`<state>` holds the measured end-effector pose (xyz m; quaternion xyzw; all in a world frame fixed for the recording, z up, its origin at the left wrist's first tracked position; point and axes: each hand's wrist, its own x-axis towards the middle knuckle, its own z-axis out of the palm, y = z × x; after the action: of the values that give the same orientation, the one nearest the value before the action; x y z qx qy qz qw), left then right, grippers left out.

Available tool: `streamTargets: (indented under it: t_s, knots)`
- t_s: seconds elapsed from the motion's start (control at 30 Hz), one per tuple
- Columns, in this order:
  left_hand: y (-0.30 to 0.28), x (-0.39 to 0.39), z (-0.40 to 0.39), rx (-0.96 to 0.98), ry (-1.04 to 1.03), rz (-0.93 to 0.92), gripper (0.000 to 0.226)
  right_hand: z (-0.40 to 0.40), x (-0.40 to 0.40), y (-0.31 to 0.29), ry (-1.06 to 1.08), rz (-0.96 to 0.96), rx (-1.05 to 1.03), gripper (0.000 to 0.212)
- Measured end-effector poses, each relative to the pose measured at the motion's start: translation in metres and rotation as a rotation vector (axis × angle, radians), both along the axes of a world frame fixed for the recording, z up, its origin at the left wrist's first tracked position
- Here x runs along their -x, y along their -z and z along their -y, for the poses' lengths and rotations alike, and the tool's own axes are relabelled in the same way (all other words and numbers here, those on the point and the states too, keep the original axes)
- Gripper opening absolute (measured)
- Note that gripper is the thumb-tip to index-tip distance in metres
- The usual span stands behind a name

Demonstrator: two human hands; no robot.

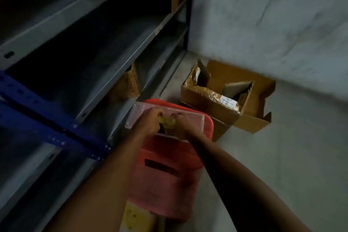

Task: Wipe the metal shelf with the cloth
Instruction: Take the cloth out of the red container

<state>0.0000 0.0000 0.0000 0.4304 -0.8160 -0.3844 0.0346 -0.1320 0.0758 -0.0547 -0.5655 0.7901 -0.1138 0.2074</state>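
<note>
Both hands, left and right, grip a crumpled yellow-green cloth between them above a clear tub.

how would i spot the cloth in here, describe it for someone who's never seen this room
Start at the red stool on the floor beside the metal shelf. A clear plastic tub sits on top of it. The cloth is the small yellow-green bundle over the tub, gripped between the left hand and right hand.
</note>
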Motion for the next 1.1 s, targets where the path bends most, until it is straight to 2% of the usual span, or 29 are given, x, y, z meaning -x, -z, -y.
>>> streamTargets:
  t_s: [0.1, 0.17, 0.27, 0.33, 0.37, 0.43, 0.5, 0.6, 0.67, 0.77, 0.83, 0.97, 1.03, 1.1]
  knots:
    - [0.016, 0.002, 0.010, 0.103, 0.104, 0.197, 0.046, 0.005, -0.001, 0.010, -0.041, -0.033, 0.028, 0.039]
    - [0.027, 0.006, 0.011, 0.135, 0.143, 0.292, 0.055, 0.006, -0.001, 0.016, -0.034, -0.047, 0.062, 0.034]
    - [0.037, 0.008, 0.016, 0.219, 0.178, 0.307, 0.047, 0.008, 0.001, 0.022, 0.010, -0.052, 0.137, 0.022]
    - [0.046, 0.012, 0.021, 0.293, 0.285, 0.223, 0.048, 0.007, 0.005, 0.026, 0.076, -0.008, 0.169, 0.021]
    - [0.049, 0.013, 0.021, 0.287, 0.265, 0.163, 0.047, 0.005, 0.006, 0.027, 0.105, 0.029, 0.195, 0.023]
    - [0.051, 0.017, 0.019, 0.180, 0.059, -0.010, 0.033, 0.003, 0.009, 0.029, 0.128, 0.075, 0.271, 0.025]
    - [0.049, 0.021, 0.020, 0.042, -0.094, -0.215, 0.011, 0.001, 0.010, 0.027, 0.189, 0.112, 0.361, 0.015]
    - [0.039, 0.019, 0.023, -0.145, -0.182, -0.423, 0.005, 0.004, 0.015, 0.014, 0.287, 0.285, 0.459, 0.016]
    - [0.032, 0.016, 0.024, -0.179, -0.221, -0.512, 0.009, 0.004, 0.017, -0.001, 0.280, 0.468, 0.474, 0.025]
    - [0.022, 0.011, 0.020, -0.162, -0.237, -0.590, 0.013, 0.003, 0.023, -0.025, 0.242, 0.762, 0.354, 0.039]
    - [0.015, 0.004, 0.018, -0.186, -0.323, -0.650, 0.015, 0.001, 0.028, -0.037, 0.251, 0.939, 0.326, 0.036]
    - [0.006, -0.023, 0.004, -0.222, -0.590, -0.660, 0.012, -0.008, 0.036, -0.051, 0.264, 1.300, 0.433, 0.027]
    - [0.005, -0.036, -0.005, -0.312, -0.515, -0.622, 0.022, -0.013, 0.036, -0.052, 0.267, 1.442, 0.434, 0.029]
    - [0.002, -0.042, -0.015, -0.438, -0.370, -0.560, 0.045, -0.016, 0.030, -0.053, 0.351, 1.467, 0.435, 0.037]
